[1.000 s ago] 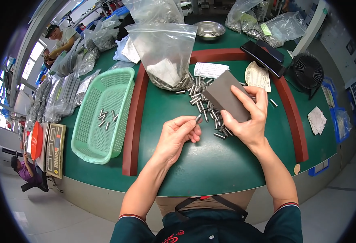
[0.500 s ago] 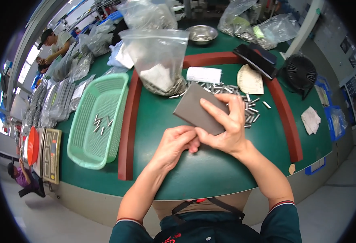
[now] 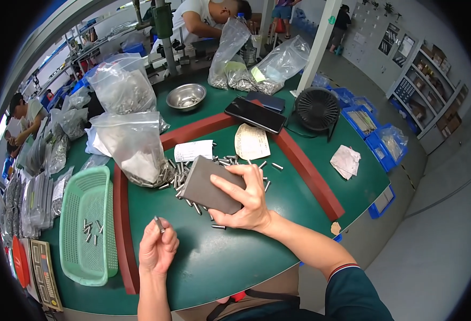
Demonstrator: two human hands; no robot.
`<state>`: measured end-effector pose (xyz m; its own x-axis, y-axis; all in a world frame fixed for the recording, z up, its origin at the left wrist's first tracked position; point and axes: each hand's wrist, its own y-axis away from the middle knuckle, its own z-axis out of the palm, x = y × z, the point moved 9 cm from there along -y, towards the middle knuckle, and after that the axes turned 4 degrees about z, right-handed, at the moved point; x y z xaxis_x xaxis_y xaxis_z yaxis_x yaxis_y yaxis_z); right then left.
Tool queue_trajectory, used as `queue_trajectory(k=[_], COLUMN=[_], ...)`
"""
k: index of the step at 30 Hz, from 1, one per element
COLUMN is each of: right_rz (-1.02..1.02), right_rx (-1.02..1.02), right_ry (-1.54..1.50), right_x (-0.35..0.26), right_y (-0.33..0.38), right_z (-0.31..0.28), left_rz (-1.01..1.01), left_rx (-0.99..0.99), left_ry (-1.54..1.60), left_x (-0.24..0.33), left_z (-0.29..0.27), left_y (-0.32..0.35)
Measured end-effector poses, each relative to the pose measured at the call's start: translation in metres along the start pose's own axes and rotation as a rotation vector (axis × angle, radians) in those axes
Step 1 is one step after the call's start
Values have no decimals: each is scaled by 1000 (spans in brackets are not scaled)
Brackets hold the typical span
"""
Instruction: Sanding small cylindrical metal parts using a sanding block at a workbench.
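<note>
Raised between the fingertips of my left hand [image 3: 157, 247] is a small metal pin [image 3: 159, 224], pointing upward. My right hand [image 3: 250, 199] spreads over a flat grey-brown block [image 3: 206, 184], gripping it by its face and edge; the block is tilted. Loose metal pins [image 3: 276, 166] lie around and behind the block, some hidden by it and by my hand. To the left of my left hand, a pale green plastic basket [image 3: 109, 219] stands on the table with several pins inside. Behind the block are a white paper slip [image 3: 193, 150] and a cream tag [image 3: 252, 142].
Red bars [image 3: 126, 235] frame the green table [image 3: 214, 273]. A zip bag of parts [image 3: 133, 144], a steel bowl [image 3: 186, 97], a black phone [image 3: 255, 114] and a fan [image 3: 317, 109] stand farther back. A scale [image 3: 45, 273] sits far left. Another person [image 3: 203, 18] bends beyond the table.
My left hand has moved away from the block to the left, now showing a pin at its fingertips. The right hand keeps the block. The whole view has turned toward the right.
</note>
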<state>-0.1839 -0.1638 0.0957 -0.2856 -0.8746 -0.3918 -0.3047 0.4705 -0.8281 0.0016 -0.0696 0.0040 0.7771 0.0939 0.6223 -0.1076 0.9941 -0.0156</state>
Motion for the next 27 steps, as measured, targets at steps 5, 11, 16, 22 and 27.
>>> queue_trajectory(k=[5, 11, 16, 22, 27], right_rz=[126, 280, 205, 185, 119], right_rx=[-51, -68, -123, -128, -168], right_ry=[-83, -187, -124, -95, -196], right_x=[7, 23, 13, 11, -14], right_y=[-1, 5, 7, 9, 5], right_z=[9, 16, 25, 27, 31], left_rz=[-43, -45, -28, -64, -95], left_rx=[89, 72, 108, 128, 73], left_ry=[-147, -56, -30, -29, -68], left_x=[-9, -13, -9, -12, -25], left_z=[-1, 0, 1, 0, 0], left_y=[-5, -16, -12, -10, -12])
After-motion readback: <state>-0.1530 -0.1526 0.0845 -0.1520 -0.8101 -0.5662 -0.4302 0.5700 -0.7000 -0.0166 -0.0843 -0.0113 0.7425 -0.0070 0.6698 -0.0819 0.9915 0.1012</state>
